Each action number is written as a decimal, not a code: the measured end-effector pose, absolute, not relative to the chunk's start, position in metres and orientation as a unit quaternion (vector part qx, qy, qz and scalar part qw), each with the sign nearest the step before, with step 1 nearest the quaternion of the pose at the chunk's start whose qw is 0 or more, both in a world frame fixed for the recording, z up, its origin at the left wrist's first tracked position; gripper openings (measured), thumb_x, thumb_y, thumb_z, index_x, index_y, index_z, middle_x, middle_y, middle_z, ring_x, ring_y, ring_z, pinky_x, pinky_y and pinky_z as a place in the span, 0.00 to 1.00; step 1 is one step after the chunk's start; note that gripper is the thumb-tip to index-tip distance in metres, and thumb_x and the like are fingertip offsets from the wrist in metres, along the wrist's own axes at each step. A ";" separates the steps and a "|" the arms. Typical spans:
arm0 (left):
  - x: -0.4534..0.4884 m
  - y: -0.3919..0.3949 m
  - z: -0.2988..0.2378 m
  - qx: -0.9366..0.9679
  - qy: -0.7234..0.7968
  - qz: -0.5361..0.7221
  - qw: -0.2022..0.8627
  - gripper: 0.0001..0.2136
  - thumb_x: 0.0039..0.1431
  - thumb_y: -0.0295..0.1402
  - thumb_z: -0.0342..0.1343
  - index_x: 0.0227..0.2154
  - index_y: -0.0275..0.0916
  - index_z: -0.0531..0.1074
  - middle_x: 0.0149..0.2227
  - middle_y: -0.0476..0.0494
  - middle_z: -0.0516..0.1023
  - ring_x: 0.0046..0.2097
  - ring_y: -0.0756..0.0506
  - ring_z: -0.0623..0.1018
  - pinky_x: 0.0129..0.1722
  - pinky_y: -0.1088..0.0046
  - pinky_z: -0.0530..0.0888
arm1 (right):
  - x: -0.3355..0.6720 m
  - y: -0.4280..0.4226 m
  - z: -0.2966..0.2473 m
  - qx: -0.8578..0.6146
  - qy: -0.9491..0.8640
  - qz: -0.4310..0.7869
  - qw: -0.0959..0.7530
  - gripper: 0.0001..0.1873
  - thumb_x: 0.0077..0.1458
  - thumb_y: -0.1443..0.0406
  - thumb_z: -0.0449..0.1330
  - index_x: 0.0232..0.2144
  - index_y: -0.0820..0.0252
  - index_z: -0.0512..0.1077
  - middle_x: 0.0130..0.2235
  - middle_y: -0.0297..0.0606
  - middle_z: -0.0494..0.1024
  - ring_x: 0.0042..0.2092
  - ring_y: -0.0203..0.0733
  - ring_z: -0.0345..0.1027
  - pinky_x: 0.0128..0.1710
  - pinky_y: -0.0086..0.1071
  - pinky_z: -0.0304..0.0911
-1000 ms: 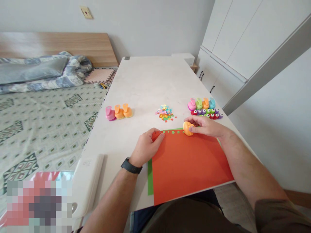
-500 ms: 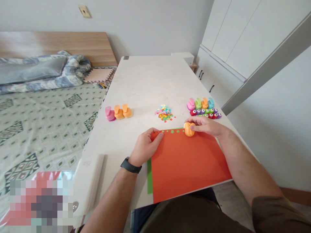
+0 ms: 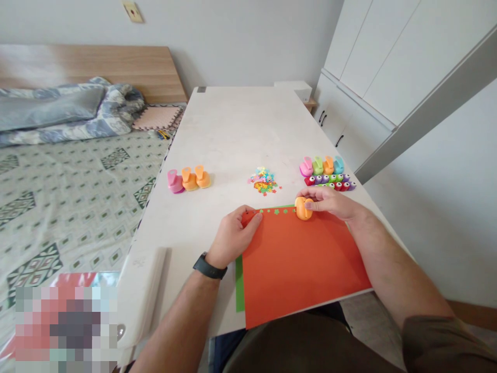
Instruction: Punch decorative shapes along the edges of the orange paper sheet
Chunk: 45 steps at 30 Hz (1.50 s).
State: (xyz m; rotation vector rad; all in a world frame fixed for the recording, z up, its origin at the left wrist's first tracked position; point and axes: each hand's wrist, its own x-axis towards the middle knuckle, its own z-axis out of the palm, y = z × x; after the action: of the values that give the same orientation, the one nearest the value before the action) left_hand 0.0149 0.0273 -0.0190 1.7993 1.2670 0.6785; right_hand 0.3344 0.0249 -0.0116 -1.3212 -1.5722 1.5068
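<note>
Head view. The left hand (image 3: 238,233) pinches the far left corner of a red sheet (image 3: 303,264) between thumb and fingers. The right hand (image 3: 334,203) grips an orange punch (image 3: 304,209), thumb on its near side, fingers curled around the far side. The punch sits at the sheet's far edge, right of the row of holes (image 3: 276,211); whether it is pressed down cannot be told.

Progress: several flower- or star-like holes, most showing green, run from the left hand to the punch. The edge to the right of the punch is partly covered by the right hand and shows no clear holes, so the row appears only partly made. Loose cut-outs (image 3: 264,181) lie heaped beyond the sheet.

Orientation: the punch's pale rim faces left and away from the person, its rounded lobe right, toward the thumb; its long axis is uncertain at this size. The sheet lies with its far edge running left to right; foreshortening hides which side is longer. A green sheet (image 3: 239,285) projects from beneath along the left.
</note>
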 end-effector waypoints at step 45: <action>0.015 0.027 -0.016 0.715 0.500 0.267 0.409 0.16 0.65 0.48 0.54 0.36 0.39 0.74 0.30 0.48 0.78 0.31 0.48 0.74 0.30 0.73 0.67 | 0.329 0.027 -0.017 -0.535 -0.555 0.556 0.310 0.20 0.50 0.54 0.72 0.42 0.58 0.79 0.38 0.37 0.80 0.39 0.43 0.71 0.41 0.37 0.62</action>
State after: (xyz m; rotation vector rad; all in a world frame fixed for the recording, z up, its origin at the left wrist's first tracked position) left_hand 0.0145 0.0266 -0.0164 1.8021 1.2600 0.6725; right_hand 0.3286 0.0272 -0.0170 -1.4131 -1.4655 1.4685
